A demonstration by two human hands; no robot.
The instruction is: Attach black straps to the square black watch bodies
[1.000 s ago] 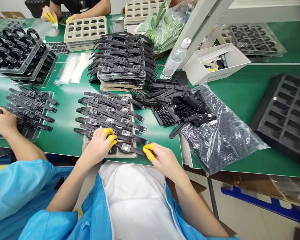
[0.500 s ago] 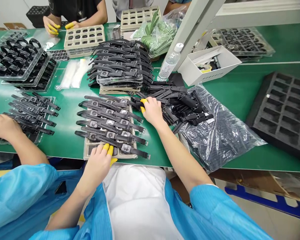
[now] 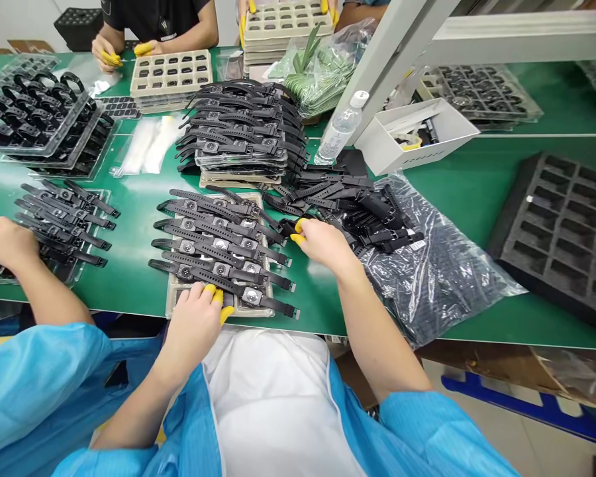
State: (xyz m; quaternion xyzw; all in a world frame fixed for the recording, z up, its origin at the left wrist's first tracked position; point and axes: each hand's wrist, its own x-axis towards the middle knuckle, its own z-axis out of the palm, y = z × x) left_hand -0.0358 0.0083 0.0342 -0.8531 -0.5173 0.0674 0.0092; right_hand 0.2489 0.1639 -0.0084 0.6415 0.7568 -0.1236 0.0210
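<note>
A beige tray (image 3: 171, 301) in front of me carries rows of black smartwatches (image 3: 189, 246), backs up, straps laid slantwise. At its near left corner is my left hand (image 3: 193, 326), with yellow finger cots and the fingers bent together; a dark piece shows by the fingertips, but what they grip is hidden. My right hand (image 3: 330, 246) pinches a black watch strap (image 3: 290, 228) between yellow-tipped thumb and finger, just right of the tray. Beside it lies a loose heap of black straps (image 3: 332, 192), partly on a clear plastic bag (image 3: 437, 265).
Stacked watch trays (image 3: 243, 126) stand behind. A water bottle (image 3: 340, 132), white box (image 3: 422, 136) and black foam tray (image 3: 561, 225) are to the right. At left, a co-worker's hand (image 3: 10, 245) is by another watch tray (image 3: 69, 222). People work across the bench.
My right hand has drawn back toward me and slightly right from the strap heap, with a strap in its fingers. My left hand stays at the tray corner. The co-worker's hand at left now lifts a strap.
</note>
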